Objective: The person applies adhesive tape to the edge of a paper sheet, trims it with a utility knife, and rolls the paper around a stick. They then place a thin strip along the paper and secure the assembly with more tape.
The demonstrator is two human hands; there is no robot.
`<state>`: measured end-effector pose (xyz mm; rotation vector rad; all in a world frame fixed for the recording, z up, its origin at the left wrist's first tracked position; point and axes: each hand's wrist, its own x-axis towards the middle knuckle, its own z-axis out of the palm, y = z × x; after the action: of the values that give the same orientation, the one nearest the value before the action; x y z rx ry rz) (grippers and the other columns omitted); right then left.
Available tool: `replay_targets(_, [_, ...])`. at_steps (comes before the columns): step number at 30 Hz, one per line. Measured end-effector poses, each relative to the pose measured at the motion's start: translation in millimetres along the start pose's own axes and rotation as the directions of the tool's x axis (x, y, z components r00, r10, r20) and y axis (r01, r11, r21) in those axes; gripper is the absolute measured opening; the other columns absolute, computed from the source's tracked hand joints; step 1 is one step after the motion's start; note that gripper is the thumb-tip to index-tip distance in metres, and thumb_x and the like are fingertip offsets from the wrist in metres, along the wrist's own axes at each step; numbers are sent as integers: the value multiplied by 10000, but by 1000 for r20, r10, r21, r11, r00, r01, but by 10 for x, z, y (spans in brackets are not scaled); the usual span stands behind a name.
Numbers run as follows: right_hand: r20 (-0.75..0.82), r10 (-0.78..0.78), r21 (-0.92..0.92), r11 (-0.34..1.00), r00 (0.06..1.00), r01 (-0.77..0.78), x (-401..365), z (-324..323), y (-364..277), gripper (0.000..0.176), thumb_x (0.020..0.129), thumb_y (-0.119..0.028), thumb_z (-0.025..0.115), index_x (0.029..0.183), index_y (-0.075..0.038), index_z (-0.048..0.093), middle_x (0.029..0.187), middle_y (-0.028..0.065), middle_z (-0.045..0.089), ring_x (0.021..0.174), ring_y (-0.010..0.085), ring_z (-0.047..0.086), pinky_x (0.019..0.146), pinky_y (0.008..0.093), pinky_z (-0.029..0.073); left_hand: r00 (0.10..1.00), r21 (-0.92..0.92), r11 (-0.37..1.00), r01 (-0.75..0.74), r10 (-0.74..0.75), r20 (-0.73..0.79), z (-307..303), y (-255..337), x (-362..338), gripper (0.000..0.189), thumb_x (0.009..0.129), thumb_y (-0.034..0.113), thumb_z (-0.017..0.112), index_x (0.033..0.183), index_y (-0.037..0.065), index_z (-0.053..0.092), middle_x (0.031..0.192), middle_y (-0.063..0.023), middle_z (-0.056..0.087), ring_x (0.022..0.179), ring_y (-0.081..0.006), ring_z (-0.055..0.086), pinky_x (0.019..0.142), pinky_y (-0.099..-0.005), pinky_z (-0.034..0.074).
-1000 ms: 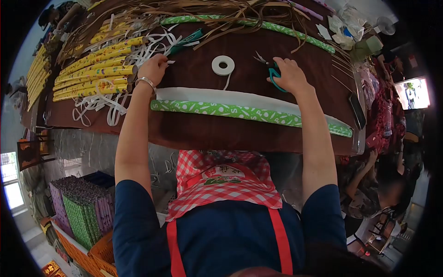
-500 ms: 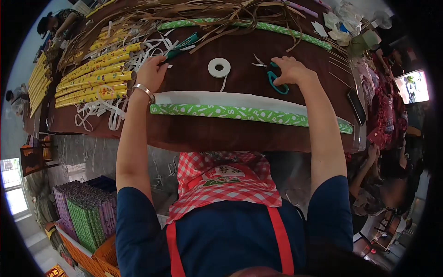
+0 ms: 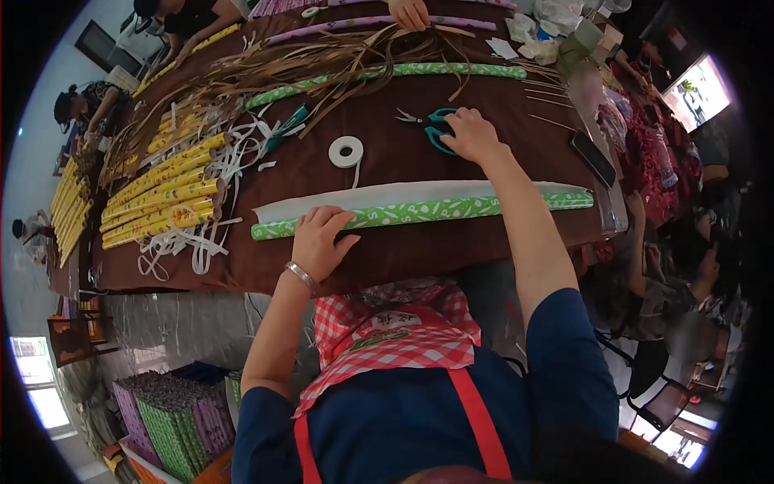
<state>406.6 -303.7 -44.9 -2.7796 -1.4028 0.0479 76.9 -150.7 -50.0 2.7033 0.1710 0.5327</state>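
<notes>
Evidently, your green patterned paper (image 3: 419,211) is only partly rolled on the bench (image 3: 403,165), its white margin (image 3: 379,196) lying flat; your left hand (image 3: 320,242) rests open on it; your right hand (image 3: 472,133) touches the teal scissors (image 3: 439,131), whether gripping you cannot tell

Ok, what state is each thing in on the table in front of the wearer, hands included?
Scissors: blades spread open.
White tape roll: flat, loose end pulled out.
Green patterned paper: rolled along the near side, white flap unrolled.
Phone: screen dark.
Yellow tubes: rolled up, bunched.
Left hand: thumb spread, over the green roll.
Right hand: at the scissor handles, grip unclear.
</notes>
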Motion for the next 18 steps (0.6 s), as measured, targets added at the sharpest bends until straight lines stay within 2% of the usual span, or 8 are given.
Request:
replay_targets(3, [13, 129, 7, 992, 992, -129, 63, 50, 34, 456, 885, -397, 590, 1231, -103, 554, 1200, 95, 534, 1156, 296, 481, 926, 433, 469, 1000, 62, 998, 8, -7, -21, 74, -46, 12, 340, 732, 212, 737, 1048, 131, 642, 1040, -41, 595, 993, -273, 552, 816, -423, 423])
replay_targets(5, [-265, 224, -2, 973, 938, -232, 101, 198, 58, 394, 861, -395, 620, 1117, -99, 577, 1140, 102, 548, 1125, 301, 493, 888, 459, 459, 1000, 91, 996, 22, -21, -20, 92, -64, 34, 331, 742, 195, 725, 1056, 133, 641, 1038, -39, 592, 992, -272, 549, 814, -427, 419])
replay_targets(8, [-341, 107, -5, 993, 934, -116, 26, 264, 112, 386, 858, -388, 623, 1109, -98, 582, 1126, 106, 552, 1121, 303, 494, 889, 470, 444, 999, 131, 991, 37, -38, 1, 97, -70, 67, 345, 742, 189, 721, 1072, 132, 639, 1039, -40, 590, 989, -271, 547, 809, -424, 419])
replay_targets(12, [-266, 143, 4, 989, 953, -148, -138, 157, 170, 362, 857, -376, 620, 1089, -98, 608, 1122, 110, 576, 1114, 296, 506, 882, 460, 451, 997, 106, 994, 4, -12, 80, 38, -86, 87, 360, 753, 205, 711, 1090, 103, 636, 1074, -63, 586, 1016, -296, 542, 831, -448, 424])
replay_targets(14, [-163, 139, 49, 990, 977, -133, -232, -28, 136, 338, 841, -374, 619, 1038, -99, 628, 1079, 110, 614, 1064, 293, 546, 849, 460, 469, 996, 200, 980, -10, -7, 85, 60, -108, 82, 369, 748, 219, 718, 1092, 119, 631, 1079, -51, 581, 1015, -292, 540, 815, -449, 413])
replay_targets(15, [-306, 37, 29, 999, 951, -29, -266, 97, 155, 300, 819, -372, 623, 953, -105, 649, 1034, 93, 644, 999, 286, 584, 797, 451, 493, 996, 202, 979, -21, 2, 92, 81, -134, 90, 371, 752, 224, 714, 1097, 119, 625, 1088, -57, 579, 1020, -299, 537, 815, -455, 411])
replay_targets(17, [-423, -143, 51, 982, 895, 181, -535, -75, -90, 264, 792, -332, 648, 867, -79, 636, 876, 112, 636, 887, 302, 598, 760, 417, 501, 994, 196, 980, -44, 23, 108, 112, -193, 88, 368, 763, 228, 705, 1100, 117, 607, 1093, -69, 574, 1027, -310, 533, 818, -463, 408])
replay_targets(18, [-467, -347, -115, 936, 813, 334, -676, -44, -210, 233, 786, -313, 650, 832, -87, 616, 831, 91, 616, 854, 283, 592, 747, 396, 495, 992, 195, 980, -47, 23, 120, 115, -209, 99, 363, 770, 227, 699, 1099, 116, 595, 1089, -75, 572, 1028, -313, 531, 821, -466, 408])
